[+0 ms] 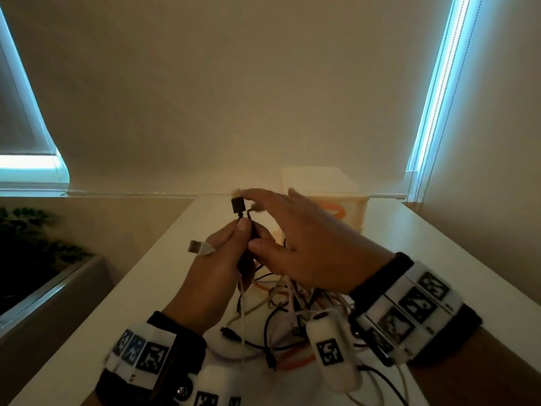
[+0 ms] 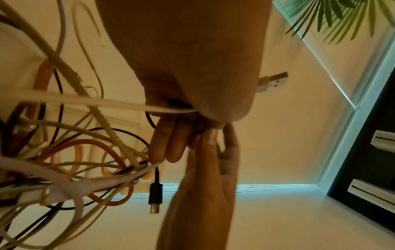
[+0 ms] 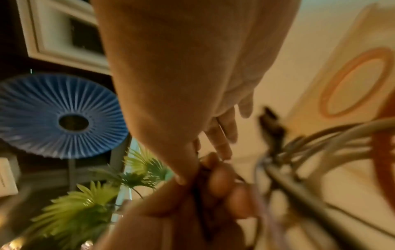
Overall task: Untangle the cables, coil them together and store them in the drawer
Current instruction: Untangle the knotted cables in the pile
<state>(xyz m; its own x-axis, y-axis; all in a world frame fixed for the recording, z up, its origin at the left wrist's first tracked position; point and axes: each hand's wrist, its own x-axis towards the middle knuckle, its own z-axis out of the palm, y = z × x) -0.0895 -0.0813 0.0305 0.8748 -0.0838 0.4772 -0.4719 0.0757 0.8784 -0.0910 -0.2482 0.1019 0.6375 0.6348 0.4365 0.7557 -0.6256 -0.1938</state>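
- Stage: untangling, early. Nothing coiled, nothing stored as far as the views show.
- Cables (image 1: 292, 306): a mixed knot of black, white, beige and orange leads, lying on the counter (image 1: 164, 259) at lower centre of the head view, partly lifted toward the hands.
- Left hand (image 1: 216, 268): fingers and thumb curled round a small bunch of cables, centre of frame. A black plug (image 1: 237, 205) stands up above the thumb; a white USB plug (image 1: 200, 248) sticks out at its left side.
- Right hand (image 1: 304, 241): fingers mostly extended, reaching over the left hand; thumb and forefinger appear to pinch a thin lead just right of the black plug. Tips are blurred, so the pinch is probable, not certain.
- Left wrist view: several loops cross one another at left of frame; a second black plug (image 2: 155, 194) hangs free at lower centre. Knot is plainly unresolved.
- Drawer unit (image 1: 330, 197): pale box at the far end of the counter, behind the right hand, with an orange ring on its front. Whether a drawer is open I cannot tell.
- Left to do: free each lead, gather them, coil as one bundle, stow in the drawer.
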